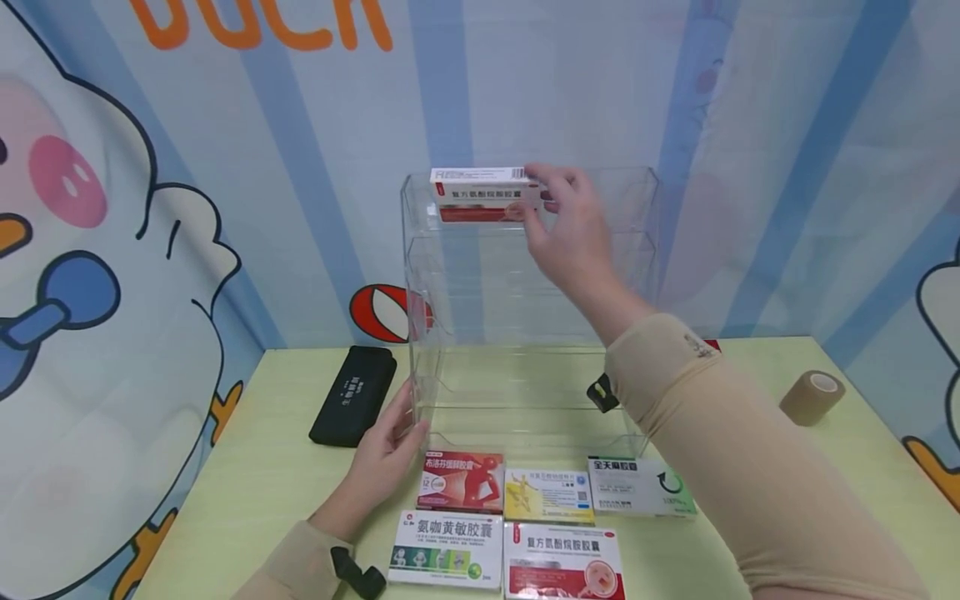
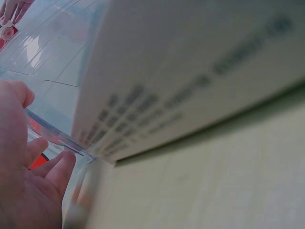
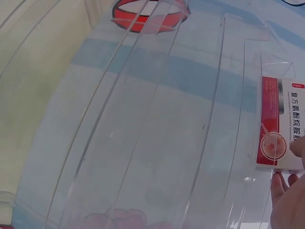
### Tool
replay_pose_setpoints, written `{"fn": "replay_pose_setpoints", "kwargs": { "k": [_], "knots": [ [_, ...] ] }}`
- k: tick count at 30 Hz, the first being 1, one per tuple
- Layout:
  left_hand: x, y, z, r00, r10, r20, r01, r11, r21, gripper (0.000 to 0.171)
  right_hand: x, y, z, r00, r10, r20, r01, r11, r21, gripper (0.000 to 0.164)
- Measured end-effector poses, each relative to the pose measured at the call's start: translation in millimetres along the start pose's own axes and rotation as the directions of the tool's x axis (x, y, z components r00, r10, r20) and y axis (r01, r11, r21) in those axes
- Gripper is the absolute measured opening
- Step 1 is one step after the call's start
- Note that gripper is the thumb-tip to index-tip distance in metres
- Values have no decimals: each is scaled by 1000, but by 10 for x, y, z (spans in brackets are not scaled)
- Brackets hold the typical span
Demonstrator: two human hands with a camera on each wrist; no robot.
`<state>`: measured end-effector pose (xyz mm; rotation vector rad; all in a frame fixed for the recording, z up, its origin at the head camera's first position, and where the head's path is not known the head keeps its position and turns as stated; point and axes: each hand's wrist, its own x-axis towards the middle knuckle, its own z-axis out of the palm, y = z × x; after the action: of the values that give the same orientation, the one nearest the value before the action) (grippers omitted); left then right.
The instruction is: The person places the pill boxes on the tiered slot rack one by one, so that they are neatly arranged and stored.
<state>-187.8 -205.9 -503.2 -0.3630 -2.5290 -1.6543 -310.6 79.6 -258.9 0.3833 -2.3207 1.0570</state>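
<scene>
My right hand (image 1: 573, 229) pinches one end of a red-and-white medicine box (image 1: 476, 200) at the top tier of a clear, multi-tier display rack (image 1: 418, 275). In the right wrist view, that box (image 3: 270, 102) shows behind the clear front lip, with my fingers at its near end. Low on the rack's left side, my left hand (image 1: 382, 458) grips the edge. The left wrist view has its thumb and fingers (image 2: 62, 174) on both sides of the clear panel. Close to that camera stands a blurred, printed pale surface (image 2: 167, 86).
Before the rack lie a red box (image 1: 461, 482), a yellow-and-white box (image 1: 549, 496), a green-and-white box (image 1: 641, 486), a white-and-green box (image 1: 446, 550) and another red-and-white box (image 1: 564, 562). A black case (image 1: 352, 396) lies left; a tan tape roll (image 1: 812, 397) stands right.
</scene>
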Motion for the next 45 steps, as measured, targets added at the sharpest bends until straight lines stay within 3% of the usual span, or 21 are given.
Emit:
{"fn": "replay_pose_setpoints", "kwargs": {
  "k": [10, 21, 31, 37, 45],
  "knots": [
    [7, -13, 1, 1000, -16, 3, 16, 1000, 14, 75, -89, -76, 50, 994, -10, 107, 18, 997, -80, 68],
    [28, -23, 19, 1000, 2, 9, -2, 1000, 4, 74, -383, -75, 75, 991, -79, 109, 85, 995, -50, 72],
    [42, -31, 3, 1000, -24, 3, 24, 999, 38, 76, -941, 82, 82, 966, -165, 201, 171, 985, -8, 70],
    [43, -41, 4, 999, -39, 3, 38, 999, 25, 76, -1284, 151, 56, 947, -174, 270, 185, 983, -15, 70],
    [63, -26, 1, 999, -46, 0, 46, 998, 32, 76, -1681, 253, -25, 943, -163, 291, 187, 981, -53, 71]
  ]
}}
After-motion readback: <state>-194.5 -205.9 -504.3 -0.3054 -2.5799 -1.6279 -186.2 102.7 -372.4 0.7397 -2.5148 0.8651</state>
